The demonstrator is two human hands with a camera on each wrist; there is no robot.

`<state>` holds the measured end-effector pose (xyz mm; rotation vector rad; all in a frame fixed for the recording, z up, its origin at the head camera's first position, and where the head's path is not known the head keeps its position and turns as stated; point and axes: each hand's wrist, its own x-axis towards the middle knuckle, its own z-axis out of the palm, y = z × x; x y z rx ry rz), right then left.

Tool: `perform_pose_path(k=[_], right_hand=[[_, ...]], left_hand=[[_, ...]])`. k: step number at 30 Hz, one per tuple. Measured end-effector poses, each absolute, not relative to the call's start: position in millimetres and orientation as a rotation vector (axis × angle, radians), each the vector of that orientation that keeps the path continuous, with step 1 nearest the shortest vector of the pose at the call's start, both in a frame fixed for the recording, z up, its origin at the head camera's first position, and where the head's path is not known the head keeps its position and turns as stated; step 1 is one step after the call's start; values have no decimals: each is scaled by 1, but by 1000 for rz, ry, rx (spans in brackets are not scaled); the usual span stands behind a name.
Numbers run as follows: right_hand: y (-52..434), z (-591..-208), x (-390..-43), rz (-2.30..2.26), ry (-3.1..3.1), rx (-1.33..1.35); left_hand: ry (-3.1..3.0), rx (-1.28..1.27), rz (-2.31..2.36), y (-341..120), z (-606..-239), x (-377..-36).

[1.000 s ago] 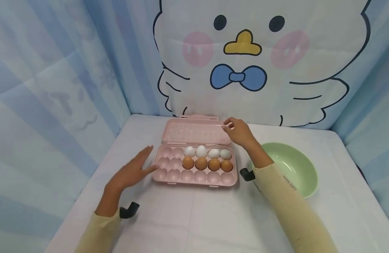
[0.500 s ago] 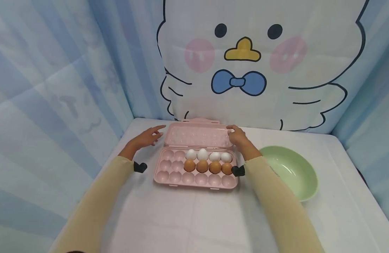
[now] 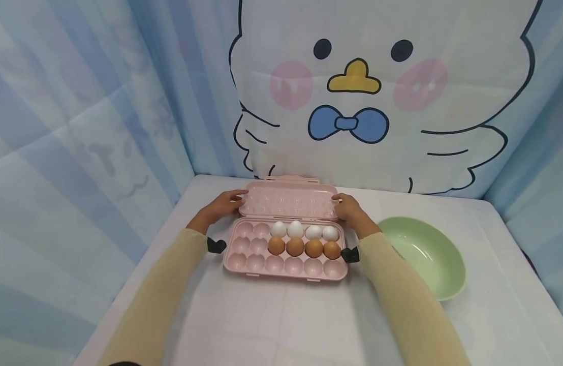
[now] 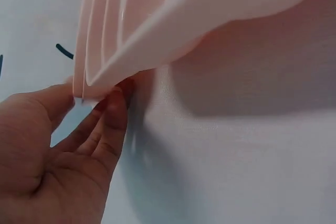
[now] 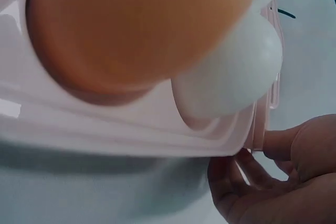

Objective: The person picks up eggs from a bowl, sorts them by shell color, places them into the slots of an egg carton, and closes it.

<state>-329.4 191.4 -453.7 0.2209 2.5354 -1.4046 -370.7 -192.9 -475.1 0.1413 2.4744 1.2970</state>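
A pink plastic egg box lies open on the white table, its lid [image 3: 288, 200] folded back behind the base [image 3: 237, 262]. Two rows of eggs sit in the base: white eggs [image 3: 295, 229] at the back and brown eggs [image 3: 295, 247] in the middle row. The front row and the left columns hold none. My left hand [image 3: 223, 204] pinches the lid's left edge; the left wrist view shows the thumb [image 4: 58, 98] on one side and fingers underneath. At the right edge my right hand [image 3: 350, 209] pinches the lid, with the thumb [image 5: 278, 142] against it.
A light green bowl [image 3: 423, 254] stands right of the egg box, beside the right forearm. Behind the table hangs a curtain [image 3: 350, 168] with a cartoon chick; blue curtains [image 3: 89, 152] close off the sides.
My left hand has gone from the base's left side up and forward to the lid's left edge. The right hand has settled on the lid's right edge. Both now grip the lid.
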Motion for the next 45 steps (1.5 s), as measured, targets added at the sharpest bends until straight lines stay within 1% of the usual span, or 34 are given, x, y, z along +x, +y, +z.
perform_pose_path(k=[3, 7, 13, 16, 20, 23, 27, 30, 33, 37, 45], right_hand=[[192, -455, -327, -1383, 2591, 186], [192, -451, -323, -1390, 2661, 130], [198, -437, -315, -1414, 2816, -73], [204, -432, -309, -1439, 2888, -142], [210, -425, -298, -1513, 2916, -184], [210, -418, -285, -1565, 2872, -226], [209, -406, -261, -1525, 2795, -324], [210, -403, -241, -1455, 2757, -405], [210, -408, -220, -1429, 2750, -510], [203, -420, -194, -1381, 2791, -586], [179, -447, -161, -1017, 2819, -570]], left_hand=[[2505, 137, 1362, -194, -480, -366], [2529, 201, 1517, -197, -483, -361], [2575, 373, 1738, -198, -477, -350], [2609, 500, 1799, -197, -470, -343], [2613, 626, 1874, -196, -449, -323], [2570, 664, 1927, -197, -434, -302], [2542, 701, 1916, -202, -437, -287], [2569, 728, 1863, -206, -444, -279], [2595, 804, 1776, -207, -445, -268], [2649, 916, 1507, -207, -445, -251], [2674, 1017, 903, -195, -469, -219]])
